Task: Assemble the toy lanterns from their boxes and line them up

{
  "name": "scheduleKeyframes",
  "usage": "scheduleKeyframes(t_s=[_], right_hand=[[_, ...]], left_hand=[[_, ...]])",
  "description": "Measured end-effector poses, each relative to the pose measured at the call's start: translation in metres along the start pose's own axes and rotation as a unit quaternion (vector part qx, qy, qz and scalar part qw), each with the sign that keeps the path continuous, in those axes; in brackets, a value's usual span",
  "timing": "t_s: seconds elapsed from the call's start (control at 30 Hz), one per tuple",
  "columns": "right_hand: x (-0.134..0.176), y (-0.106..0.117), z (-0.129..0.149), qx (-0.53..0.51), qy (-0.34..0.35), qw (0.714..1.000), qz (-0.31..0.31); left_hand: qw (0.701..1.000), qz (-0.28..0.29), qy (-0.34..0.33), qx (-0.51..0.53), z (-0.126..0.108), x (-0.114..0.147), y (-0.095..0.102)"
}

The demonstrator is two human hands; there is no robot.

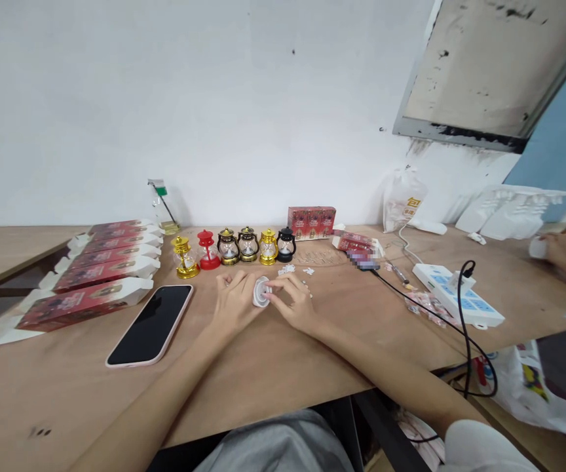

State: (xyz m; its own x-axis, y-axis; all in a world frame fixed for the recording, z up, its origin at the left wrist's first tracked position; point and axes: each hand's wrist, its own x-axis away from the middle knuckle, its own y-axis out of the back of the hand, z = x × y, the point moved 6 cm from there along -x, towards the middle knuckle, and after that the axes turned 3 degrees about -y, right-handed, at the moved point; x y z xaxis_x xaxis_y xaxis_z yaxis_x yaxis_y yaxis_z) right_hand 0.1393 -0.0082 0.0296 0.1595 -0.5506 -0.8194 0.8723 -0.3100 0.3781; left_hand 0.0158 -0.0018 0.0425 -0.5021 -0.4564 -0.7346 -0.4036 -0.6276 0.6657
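Over the middle of the table, my left hand (236, 301) is closed around a small round white part (261, 292), its ringed face turned to the right. My right hand (293, 303) is closed too, with thumb and fingertips pinched at the face of that part; whether they hold a smaller piece is hidden. Just beyond my hands stands a row of small lanterns: gold (185, 259), red (208, 250), bronze-black (228, 247), another gold (268, 248) and black (285, 246). Small white pieces (287, 269) lie scattered beside my right hand.
Red printed boxes (86, 303) with open flaps lie at left, near a phone (158, 324). A red box pack (311, 223) stands at the wall. A power strip (460, 295) with cables (425, 311) lies at right. Another person's hand (561, 252) shows at the right edge.
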Motion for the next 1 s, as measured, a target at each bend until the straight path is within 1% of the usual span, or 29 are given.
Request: scheduleKeyframes(t_s=[0.23, 0.4, 0.53, 0.7, 0.83, 1.0], right_hand=[[0.001, -0.0032, 0.0002, -0.021, -0.015, 0.999, 0.026], [0.002, -0.0029, -0.0028, -0.018, -0.026, 0.999, 0.019], [0.002, -0.0038, -0.0043, -0.012, -0.025, 0.999, 0.022], [0.0023, -0.0022, -0.0036, -0.015, -0.022, 1.0, 0.006], [0.0031, -0.0037, -0.0018, -0.014, -0.011, 1.0, 0.016], [0.0026, -0.0062, -0.0054, -0.036, -0.026, 0.998, 0.039]], left_hand=[[1.0, -0.006, -0.017, 0.001, -0.0022, -0.0004, 0.0022], [1.0, -0.003, -0.007, 0.004, -0.0011, 0.0003, 0.0027], [1.0, 0.001, -0.013, 0.008, -0.0022, 0.0005, 0.0019], [0.999, -0.021, -0.021, -0.012, -0.0039, -0.0009, 0.0048], [0.999, -0.027, -0.021, -0.014, -0.004, -0.0012, 0.0055], [0.999, -0.026, -0.038, -0.024, -0.0053, -0.0008, 0.0053]])
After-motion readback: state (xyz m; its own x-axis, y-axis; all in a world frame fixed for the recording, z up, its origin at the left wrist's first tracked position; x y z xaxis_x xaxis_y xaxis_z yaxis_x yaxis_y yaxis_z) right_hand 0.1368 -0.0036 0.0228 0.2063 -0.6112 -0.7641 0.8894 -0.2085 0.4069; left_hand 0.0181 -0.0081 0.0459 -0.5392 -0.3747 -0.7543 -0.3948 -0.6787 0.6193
